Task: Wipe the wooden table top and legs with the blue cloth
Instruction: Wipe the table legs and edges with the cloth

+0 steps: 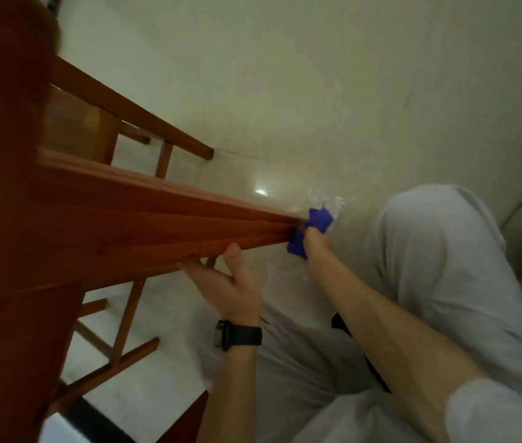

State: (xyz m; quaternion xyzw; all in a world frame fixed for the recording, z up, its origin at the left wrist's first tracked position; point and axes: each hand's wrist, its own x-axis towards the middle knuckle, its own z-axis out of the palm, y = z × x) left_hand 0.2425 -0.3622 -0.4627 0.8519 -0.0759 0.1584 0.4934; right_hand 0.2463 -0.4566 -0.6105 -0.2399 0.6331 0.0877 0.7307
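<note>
I look steeply down along a reddish wooden table leg (157, 225) that runs from the table top (0, 155) at the left to the floor. My right hand (315, 243) grips the blue cloth (312, 227) and presses it against the leg's foot, next to the floor. My left hand (234, 279), with a black watch on its wrist, holds the same leg higher up, thumb on the near face and fingers behind it. A second table leg (144, 123) slants down behind.
Pale glossy floor tiles (285, 91) fill the view. My knee in light trousers (438, 251) is bent close to the leg's foot. Thin wooden chair legs and rungs (119, 346) stand under the table at the lower left.
</note>
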